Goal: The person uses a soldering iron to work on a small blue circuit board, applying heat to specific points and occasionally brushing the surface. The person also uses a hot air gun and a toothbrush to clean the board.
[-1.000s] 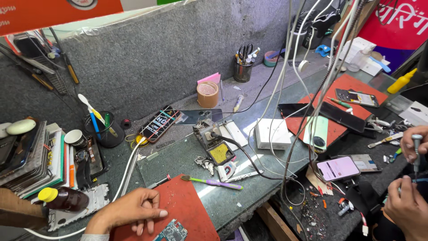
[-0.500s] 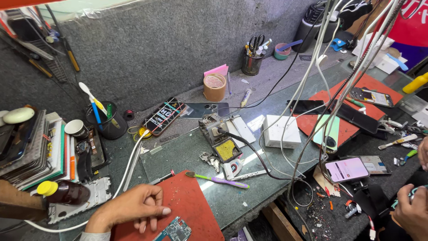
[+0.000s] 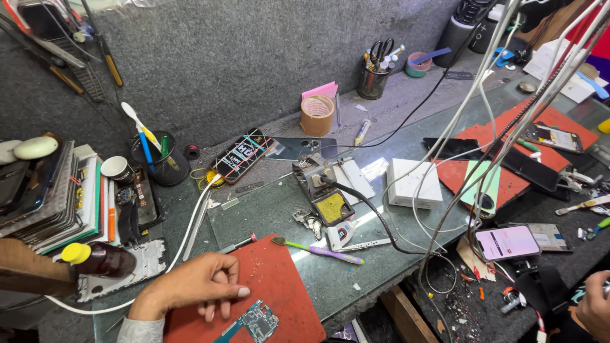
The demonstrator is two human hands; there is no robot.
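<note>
Left hand (image 3: 194,286) resting on red mat (image 3: 279,286), fingers (image 3: 222,295) loosely curled, empty, circuit board (image 3: 254,322) just beside

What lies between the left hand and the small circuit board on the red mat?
In the head view, only bare red mat separates the left hand from the circuit board; the curled fingers hang just above it.

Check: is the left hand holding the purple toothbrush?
No. The left hand rests empty on the red mat, with the purple toothbrush lying apart on the glass.
</note>
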